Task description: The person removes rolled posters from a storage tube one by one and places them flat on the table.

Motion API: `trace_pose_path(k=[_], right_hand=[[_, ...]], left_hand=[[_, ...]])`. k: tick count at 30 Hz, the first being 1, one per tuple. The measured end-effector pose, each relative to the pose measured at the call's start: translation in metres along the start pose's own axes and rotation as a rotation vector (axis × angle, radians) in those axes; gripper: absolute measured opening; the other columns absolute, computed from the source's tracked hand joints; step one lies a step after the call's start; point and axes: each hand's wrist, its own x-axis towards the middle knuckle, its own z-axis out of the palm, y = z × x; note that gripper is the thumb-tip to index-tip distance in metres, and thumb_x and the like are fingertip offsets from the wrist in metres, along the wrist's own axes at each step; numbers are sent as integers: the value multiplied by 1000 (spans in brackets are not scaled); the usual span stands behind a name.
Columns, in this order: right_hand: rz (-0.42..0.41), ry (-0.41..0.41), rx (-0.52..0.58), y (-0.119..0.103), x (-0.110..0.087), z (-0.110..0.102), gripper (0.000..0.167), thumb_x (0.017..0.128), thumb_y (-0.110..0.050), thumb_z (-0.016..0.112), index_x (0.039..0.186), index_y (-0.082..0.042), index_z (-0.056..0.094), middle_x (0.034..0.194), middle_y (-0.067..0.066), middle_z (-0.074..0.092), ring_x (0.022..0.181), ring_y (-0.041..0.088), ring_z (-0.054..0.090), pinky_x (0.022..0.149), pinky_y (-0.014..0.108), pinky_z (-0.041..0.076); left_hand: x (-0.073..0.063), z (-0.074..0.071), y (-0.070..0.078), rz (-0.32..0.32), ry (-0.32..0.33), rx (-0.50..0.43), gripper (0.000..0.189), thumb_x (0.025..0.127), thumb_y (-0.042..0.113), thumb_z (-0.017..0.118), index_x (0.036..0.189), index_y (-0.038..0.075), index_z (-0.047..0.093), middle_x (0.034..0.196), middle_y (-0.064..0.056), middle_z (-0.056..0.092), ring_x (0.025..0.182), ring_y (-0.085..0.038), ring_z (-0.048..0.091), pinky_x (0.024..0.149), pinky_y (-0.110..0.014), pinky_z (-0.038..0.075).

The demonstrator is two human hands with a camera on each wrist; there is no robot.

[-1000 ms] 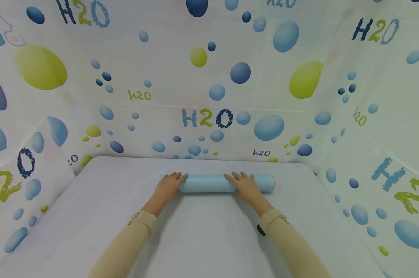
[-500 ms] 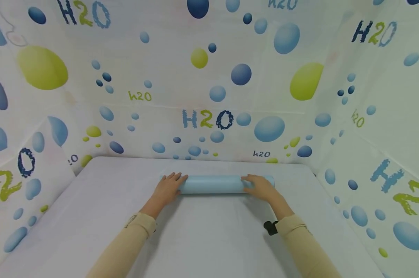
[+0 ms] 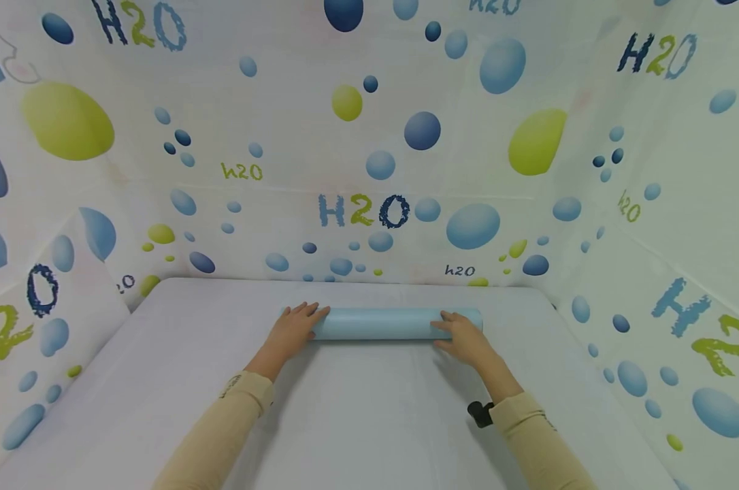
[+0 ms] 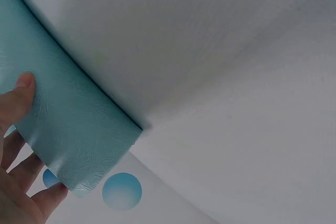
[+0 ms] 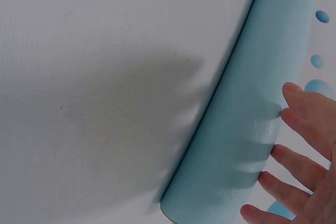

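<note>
A rolled-up light blue mat (image 3: pixel 375 324) with a creased, leather-like surface lies crosswise on the white table. My left hand (image 3: pixel 292 331) holds its left end; in the left wrist view the thumb (image 4: pixel 23 90) lies on the near side and the fingertips reach the far edge of the roll (image 4: pixel 79 114). Near the right end is my right hand (image 3: pixel 467 338), fingers spread and fairly straight. In the right wrist view these fingers (image 5: pixel 296 166) touch or hover at the far edge of the roll (image 5: pixel 236 129) and cast shadows on it; firm contact is unclear.
The white table (image 3: pixel 363 408) stretches around the roll. Behind and at both sides stand white sheets (image 3: pixel 296 122) printed with blue and green drops and H2O lettering. A small black device (image 3: pixel 481 413) sits at the right sleeve cuff.
My right hand has slid rightwards along the roll towards its right end and turned, its fingers now pointing more to the left. The left hand and the roll have stayed in place.
</note>
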Motion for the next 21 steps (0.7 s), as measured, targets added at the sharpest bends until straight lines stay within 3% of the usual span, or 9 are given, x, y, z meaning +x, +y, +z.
trace_pose_path(k=[12,21], right_hand=[[0,13,-5,3,-1,4,45,81,-17,70,122,-3,58,136,25,40,124,45,34,99,53,31],[1,-1,-14,2,-2,7,46,82,-19,68,125,-5,56,137,23,39,126,44,33,98,54,31]], left_hand=[[7,6,-3,-1,20,47,58,82,11,67,135,12,44,135,-17,43,124,-39,38,94,-59,32],[4,5,-2,-15,4,11,57,84,13,66,136,11,43,137,-19,41,125,-40,36,95,-61,29]])
